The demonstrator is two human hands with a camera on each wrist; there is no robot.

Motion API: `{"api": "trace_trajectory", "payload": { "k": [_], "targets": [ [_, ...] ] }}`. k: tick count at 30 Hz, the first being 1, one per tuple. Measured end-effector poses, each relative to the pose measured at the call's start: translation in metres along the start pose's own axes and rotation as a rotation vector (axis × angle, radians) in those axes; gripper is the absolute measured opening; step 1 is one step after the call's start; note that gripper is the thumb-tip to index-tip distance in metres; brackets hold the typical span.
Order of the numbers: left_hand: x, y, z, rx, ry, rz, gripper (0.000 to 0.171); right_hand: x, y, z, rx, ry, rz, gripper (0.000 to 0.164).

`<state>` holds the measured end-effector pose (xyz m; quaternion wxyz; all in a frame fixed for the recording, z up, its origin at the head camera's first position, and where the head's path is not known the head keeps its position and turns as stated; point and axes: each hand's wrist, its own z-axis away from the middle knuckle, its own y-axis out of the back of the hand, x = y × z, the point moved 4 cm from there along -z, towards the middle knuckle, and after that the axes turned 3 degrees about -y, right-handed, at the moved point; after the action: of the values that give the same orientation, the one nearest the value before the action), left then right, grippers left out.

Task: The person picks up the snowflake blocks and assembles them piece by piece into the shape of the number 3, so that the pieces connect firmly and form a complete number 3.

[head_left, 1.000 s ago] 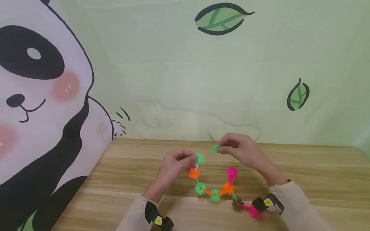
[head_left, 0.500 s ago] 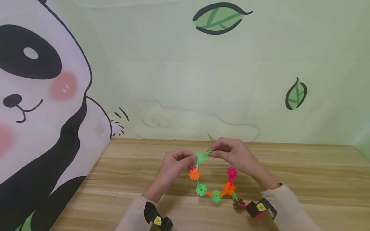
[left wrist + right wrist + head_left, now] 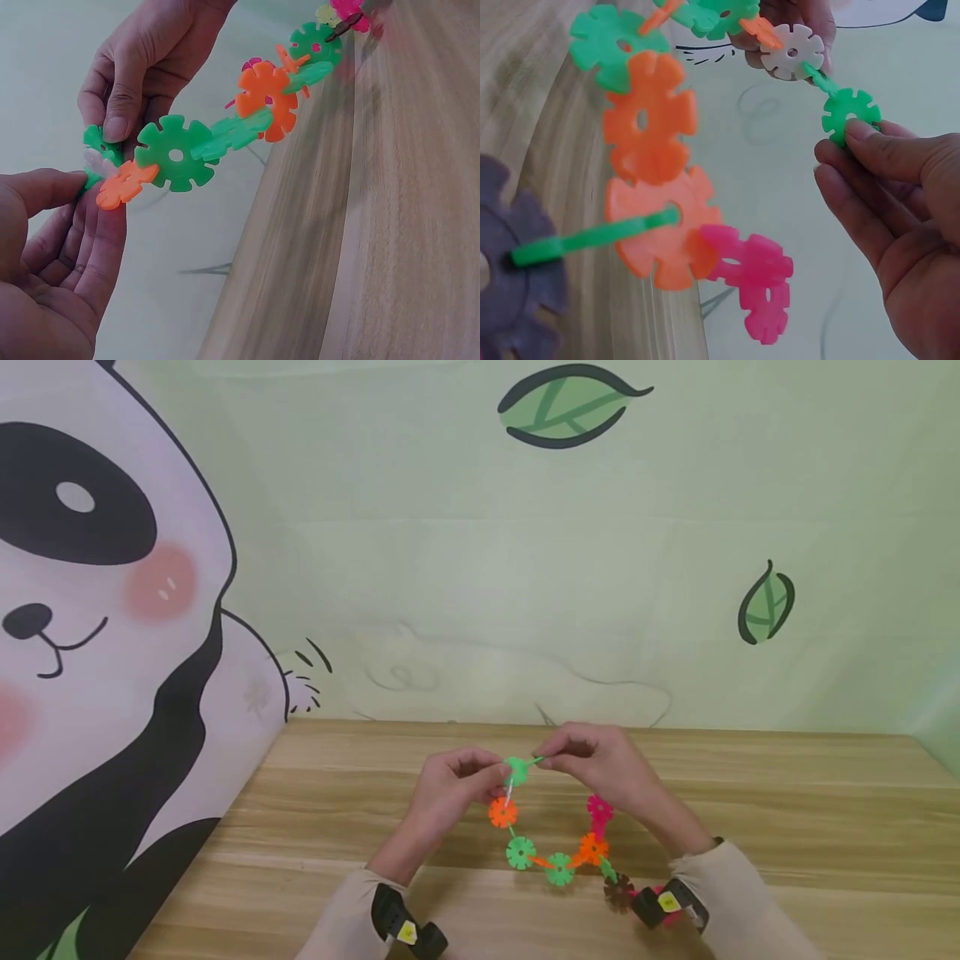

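Observation:
A chain of slotted plastic snowflake discs curves between and below the hands. My left hand (image 3: 456, 787) pinches the green disc (image 3: 516, 771) at the chain's upper left end. Between finger and thumb, my right hand (image 3: 603, 764) pinches another green disc (image 3: 851, 114), turned edge-on in the head view. Its rim meets the left-held disc at a slot; how deep it sits I cannot tell. A white disc (image 3: 793, 52) and an orange disc (image 3: 502, 812) hang below the left fingers. Further along come green, orange, pink and brown (image 3: 618, 892) discs.
Both hands are above a wooden table (image 3: 360, 827). Behind it hangs a pale green cloth (image 3: 420, 568) printed with a panda (image 3: 195, 710) and leaves. A black strap camera sits on each wrist; the right one (image 3: 667, 903) partly covers the chain's pink end.
My right hand has moved left and slightly down, bringing its green disc against the green disc in my left hand. The left hand has stayed nearly still.

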<state>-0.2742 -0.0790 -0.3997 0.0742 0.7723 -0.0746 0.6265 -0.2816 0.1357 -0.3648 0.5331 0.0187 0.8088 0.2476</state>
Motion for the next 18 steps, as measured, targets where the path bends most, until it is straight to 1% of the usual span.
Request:
{"api": "trace_trajectory", "payload": {
  "k": [4, 11, 18],
  "targets": [
    [0.0001, 0.0004, -0.0003, -0.007, -0.004, -0.002, 0.018, -0.0003, -0.0006, 0.0006, 0.040, 0.021, 0.010, 0.012],
    [-0.0015, 0.0010, -0.0008, -0.030, 0.003, -0.001, 0.017, -0.0019, -0.0038, 0.0015, 0.075, 0.107, 0.044, 0.016],
    [-0.0039, 0.0017, -0.0007, -0.036, 0.019, 0.004, 0.015, -0.0003, -0.0077, 0.0008, 0.109, 0.127, 0.098, 0.018]
  ]
}}
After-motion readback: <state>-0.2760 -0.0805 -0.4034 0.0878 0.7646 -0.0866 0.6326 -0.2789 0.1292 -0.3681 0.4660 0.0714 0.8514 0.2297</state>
